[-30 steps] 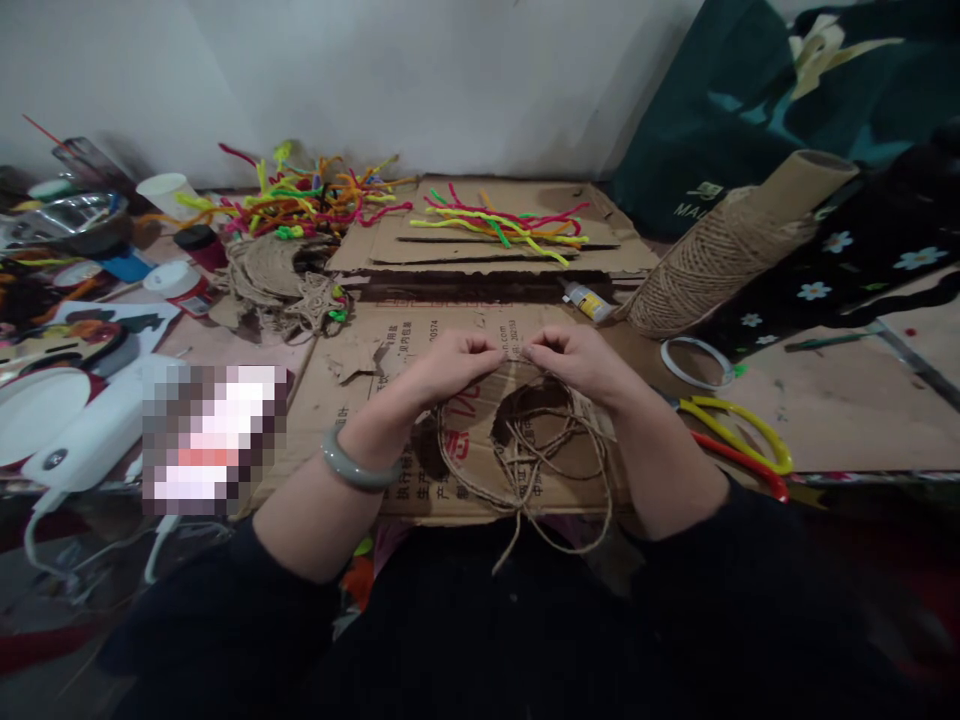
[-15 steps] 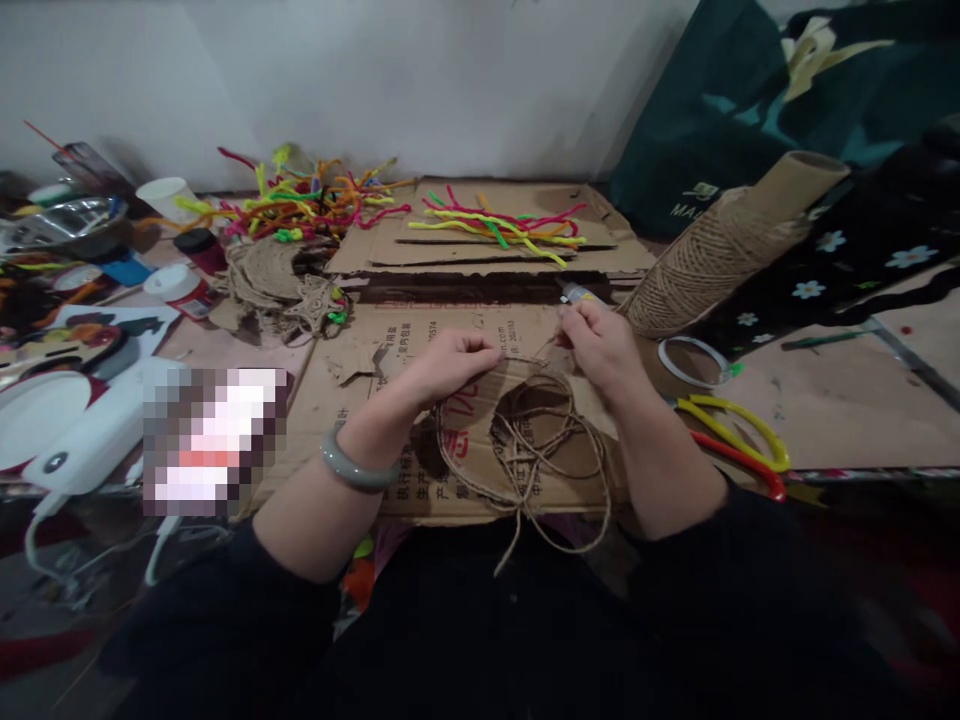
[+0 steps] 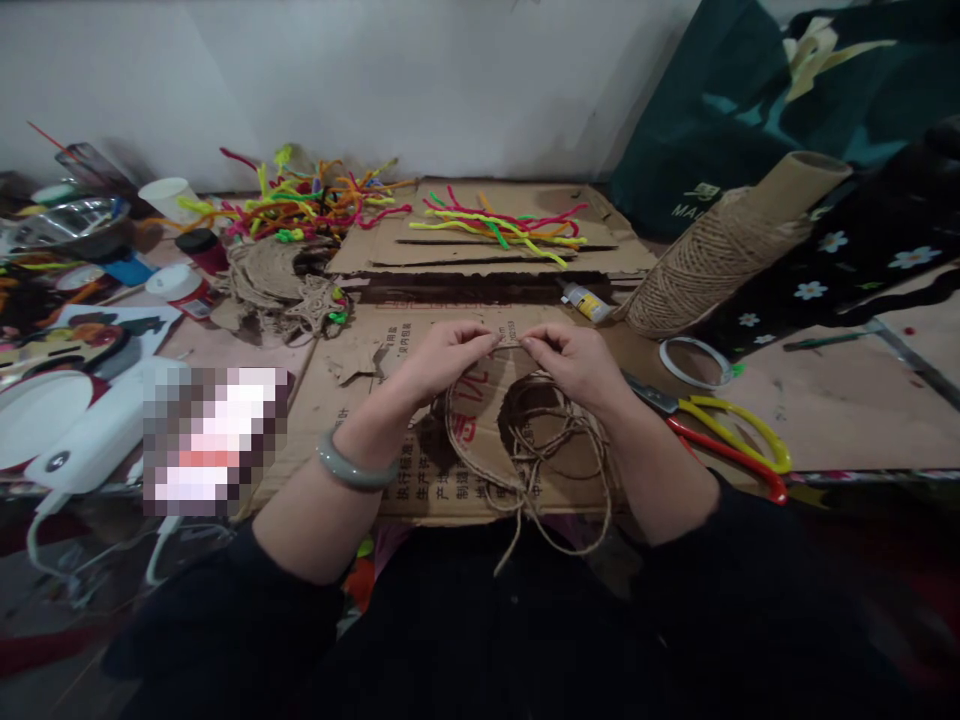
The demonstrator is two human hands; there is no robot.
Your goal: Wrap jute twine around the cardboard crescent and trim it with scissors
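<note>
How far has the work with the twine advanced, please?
The twine-covered star already looks finished. In hand: the left hand and right hand pinch the twine. Probably left to do: working in its tangled loops and end, which lie loose.

The right hand [image 3: 574,362] has returned near the left hand [image 3: 451,358], uncovering the tube [image 3: 587,302]

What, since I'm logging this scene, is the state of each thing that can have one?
Left hand: pinching twine
Right hand: pinching twine
Twine: loosely looped, tangled
Twine roll: wound, tilted
Scissors: handles apart, blades partly hidden
Glue tube: lying down, cap unclear
Black-lidded jar: closed
White-lidded jar: closed
Phone: screen lit
Fuzzy sticks: loose, overlapping
</note>
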